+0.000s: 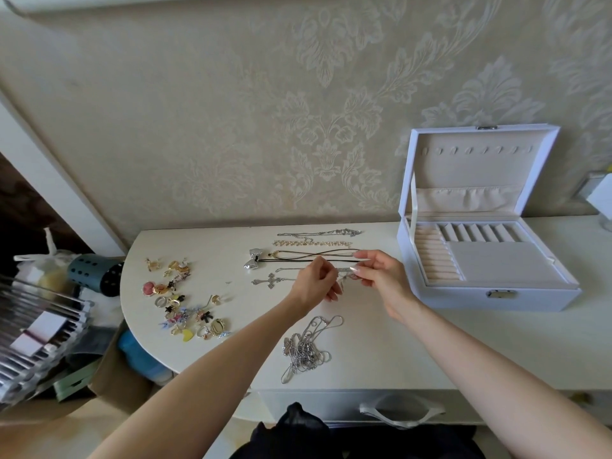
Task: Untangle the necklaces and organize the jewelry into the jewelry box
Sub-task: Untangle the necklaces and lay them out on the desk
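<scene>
Both forearms run off the bottom edge. Tangled silver chains (306, 351) lie near the front edge of the desk (496, 352), their knots too fine to make out. Beyond them the left hand (316, 281) and right hand (377, 276) each pinch a thin silver chain (346, 272) with curled fingers, left of the open jewelry box (490, 260).

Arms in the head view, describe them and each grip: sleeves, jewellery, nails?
Both arms are bare to the picture's lower edge: the left forearm and right forearm show no sleeve. No watch or bracelet at either wrist. The left grip and right grip show no visible rings. The nails are long, with pale glossy polish.
</scene>
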